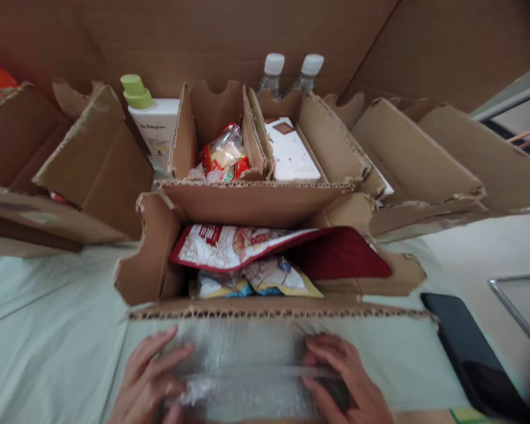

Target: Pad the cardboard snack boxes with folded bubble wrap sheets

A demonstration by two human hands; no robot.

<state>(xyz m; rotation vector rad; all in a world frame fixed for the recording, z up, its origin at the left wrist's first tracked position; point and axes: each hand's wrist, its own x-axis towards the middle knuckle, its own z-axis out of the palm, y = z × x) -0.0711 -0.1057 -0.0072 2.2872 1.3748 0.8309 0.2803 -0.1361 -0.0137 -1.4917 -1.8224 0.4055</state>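
Observation:
My left hand (148,377) and my right hand (342,377) both press on a sheet of clear bubble wrap (247,368) lying at the near edge of the pale table. Fingers of each hand curl over its sides. Just beyond it stands an open cardboard box (150,259) holding a red-and-white snack bag (242,244) on top of other packets (256,280).
Behind stand two smaller open boxes, one with a red wrapped snack (223,156), one with a white flat box (291,153). A white bottle with green cap (152,121) and two water bottles (291,73) stand at the back. A black phone (468,347) lies right.

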